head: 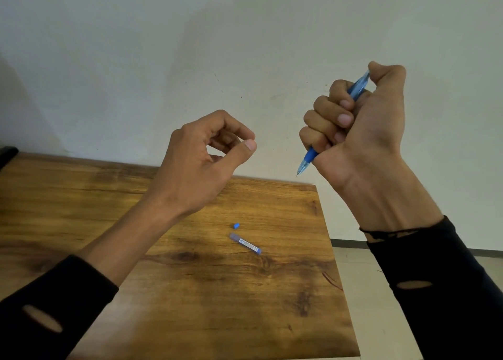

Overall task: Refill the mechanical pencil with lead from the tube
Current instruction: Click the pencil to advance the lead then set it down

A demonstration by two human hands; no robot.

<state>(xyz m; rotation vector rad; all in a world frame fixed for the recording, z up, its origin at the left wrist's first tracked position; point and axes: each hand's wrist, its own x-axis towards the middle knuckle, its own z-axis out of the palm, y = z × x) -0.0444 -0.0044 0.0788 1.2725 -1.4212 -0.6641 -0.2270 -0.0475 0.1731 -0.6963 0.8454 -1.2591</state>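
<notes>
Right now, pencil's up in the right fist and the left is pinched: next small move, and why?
Probably bring the left hand across to the pencil's top end. The right hand fists the mechanical pencil tip-down, thumb on top; the lead tube and small blue cap lie on the table. Whether the pinch holds a lead, I can't tell.

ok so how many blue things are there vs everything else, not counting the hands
Blue: 3 (mechanical pencil in the right hand, lead tube and small cap on the table)
Wood: 1 (table)
Total: 4
</notes>
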